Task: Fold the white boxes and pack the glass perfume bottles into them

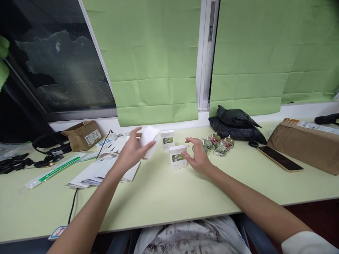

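My left hand (131, 150) is closed on a white folded carton (150, 135), raised above the table. The carton is slightly blurred and its far fingers are partly covered. My right hand (199, 157) is at the right edge of a small white box (178, 163) with a flower picture on its front. Its thumb overlaps the front of the box, while the fingers stand apart beside and above the edge. Another matching box (167, 141) stands upright just behind. Flat white cartons (91, 173) lie piled beneath and left of my left hand.
Behind my right hand sit several clear, colourful ornaments (219, 144) and a black plastic bag (235, 123). A phone (280, 158) and a large cardboard box (307, 144) are farther right. An open brown box (82, 135), a green-striped sleeve (57, 170) and a black cable (73, 204) lie left.
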A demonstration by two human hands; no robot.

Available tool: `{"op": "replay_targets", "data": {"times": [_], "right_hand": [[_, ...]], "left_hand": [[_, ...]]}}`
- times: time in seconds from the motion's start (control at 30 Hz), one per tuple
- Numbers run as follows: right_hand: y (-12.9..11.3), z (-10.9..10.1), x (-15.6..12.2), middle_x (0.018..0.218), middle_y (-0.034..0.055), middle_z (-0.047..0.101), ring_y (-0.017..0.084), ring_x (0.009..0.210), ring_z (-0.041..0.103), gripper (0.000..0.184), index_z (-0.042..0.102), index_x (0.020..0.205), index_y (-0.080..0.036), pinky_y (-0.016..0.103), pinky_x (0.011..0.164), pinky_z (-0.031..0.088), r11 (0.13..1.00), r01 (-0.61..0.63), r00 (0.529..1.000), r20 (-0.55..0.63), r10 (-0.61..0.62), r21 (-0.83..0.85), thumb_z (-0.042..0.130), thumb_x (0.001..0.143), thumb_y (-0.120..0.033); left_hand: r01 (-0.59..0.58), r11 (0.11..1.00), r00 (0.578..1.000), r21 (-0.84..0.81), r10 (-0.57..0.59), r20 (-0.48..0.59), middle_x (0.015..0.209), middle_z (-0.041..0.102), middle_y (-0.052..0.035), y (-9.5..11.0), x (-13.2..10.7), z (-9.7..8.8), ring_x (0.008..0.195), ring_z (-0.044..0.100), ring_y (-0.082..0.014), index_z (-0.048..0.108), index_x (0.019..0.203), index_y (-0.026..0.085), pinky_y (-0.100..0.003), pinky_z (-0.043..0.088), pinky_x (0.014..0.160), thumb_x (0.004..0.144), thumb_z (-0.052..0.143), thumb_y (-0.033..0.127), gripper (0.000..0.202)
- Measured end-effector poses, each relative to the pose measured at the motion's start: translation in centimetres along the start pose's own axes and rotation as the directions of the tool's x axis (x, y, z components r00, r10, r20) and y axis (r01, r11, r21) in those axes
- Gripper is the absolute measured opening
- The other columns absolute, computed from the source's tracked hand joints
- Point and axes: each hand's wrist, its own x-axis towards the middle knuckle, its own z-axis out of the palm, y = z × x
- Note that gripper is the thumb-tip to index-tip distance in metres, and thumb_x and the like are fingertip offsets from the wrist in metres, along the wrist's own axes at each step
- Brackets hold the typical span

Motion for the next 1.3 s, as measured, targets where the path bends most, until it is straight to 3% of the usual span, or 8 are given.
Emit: {"op": "replay_targets", "data": {"times": [0.1,0.27,0.4,0.5,0.67,0.93,1.07,1.3], "right_hand": [[0.0,0.0,0.0,0.127,0.0125,0.06,0.032,0.118,0.056,0.051,0.038,0.147,-0.027,0.055,0.1,0.049,1.0,0.014,0.999,-0.041,-0.014,-0.012,0.057,0.101,-0.036],[-0.1,-0.1,0.0,0.126,0.0129,0.061,0.033,0.117,0.056,0.051,0.038,0.146,-0.027,0.055,0.1,0.048,0.997,0.074,0.995,-0.061,-0.077,-0.038,0.058,0.1,-0.034],[-0.6,-0.3,-0.3,0.117,0.011,0.064,0.031,0.107,0.059,0.048,0.041,0.14,-0.026,0.052,0.092,0.048,0.982,0.186,0.978,-0.083,-0.189,-0.039,0.06,0.098,-0.041],[-1.1,-0.3,-0.5,0.105,0.0092,0.064,0.029,0.094,0.058,0.045,0.044,0.134,-0.025,0.048,0.083,0.047,0.969,0.244,0.966,-0.083,-0.245,-0.032,0.055,0.099,-0.052],[-1.6,-0.2,-0.7,0.091,0.0069,0.061,0.026,0.081,0.053,0.036,0.049,0.12,-0.023,0.044,0.074,0.042,0.963,0.245,0.967,-0.05,-0.252,-0.111,0.054,0.1,-0.053],[-1.8,-0.3,-0.6,0.088,0.0073,0.06,0.027,0.08,0.051,0.011,0.052,0.109,-0.024,0.043,0.074,0.039,0.952,0.267,0.964,0.032,-0.266,-0.148,0.049,0.103,-0.031],[-1.9,-0.2,-0.5,0.083,0.0061,0.056,0.025,0.078,0.049,0.007,0.051,0.101,-0.024,0.042,0.073,0.038,0.96,0.241,0.97,0.002,-0.244,-0.144,0.047,0.103,-0.029],[-1.8,0.0,-0.6,0.084,0.0052,0.058,0.024,0.076,0.05,0.006,0.05,0.102,-0.024,0.041,0.072,0.038,0.965,0.238,0.97,-0.016,-0.241,-0.11,0.05,0.102,-0.03]], "left_hand": [[-0.131,0.965,0.98,-0.229,0.091,-0.175,0.142,0.056,-0.0132,1.1,0.8,0.2,0.115,0.065,-0.0282,0.041,0.149,0.027,-0.037,0.058,0.085,0.082,0.076,0.058,0.082],[-0.21,0.835,0.971,-0.508,0.119,-0.205,0.141,0.052,-0.0135,3.2,0.7,2.2,0.105,0.068,-0.0219,0.043,0.145,0.025,-0.031,0.06,0.079,0.083,0.078,0.05,0.076],[-0.282,0.801,0.959,-0.528,0.214,-0.188,0.143,0.049,-0.0128,5.4,-1.5,3.7,0.107,0.067,-0.0223,0.038,0.149,0.028,-0.033,0.061,0.082,0.084,0.079,0.049,0.079],[-0.421,0.823,0.901,-0.381,0.33,-0.283,0.146,0.046,-0.0139,6.2,-3.4,5.0,0.125,0.058,-0.0287,0.037,0.149,0.028,-0.041,0.056,0.097,0.078,0.085,0.049,0.087],[-0.525,0.787,0.844,-0.325,0.431,-0.32,0.152,0.039,-0.0174,5.0,-4.8,7.4,0.134,0.051,-0.0337,0.026,0.152,0.031,-0.045,0.055,0.097,0.078,0.083,0.055,0.096],[-0.52,0.703,0.854,-0.486,0.451,-0.261,0.154,0.036,-0.0211,2.7,-5.2,9.2,0.128,0.055,-0.0345,0.016,0.154,0.032,-0.038,0.058,0.078,0.082,0.066,0.075,0.098],[-0.569,0.703,0.822,-0.427,0.504,-0.266,0.153,0.035,-0.0214,1.4,-5.4,9.7,0.129,0.054,-0.0375,0.01,0.157,0.032,-0.045,0.057,0.084,0.082,0.047,0.089,0.101],[-0.579,0.677,0.815,-0.455,0.505,-0.286,0.152,0.037,-0.0196,0.8,-5.4,10.0,0.125,0.057,-0.0374,0.012,0.159,0.033,-0.048,0.055,0.089,0.087,0.037,0.086,0.093]]}}
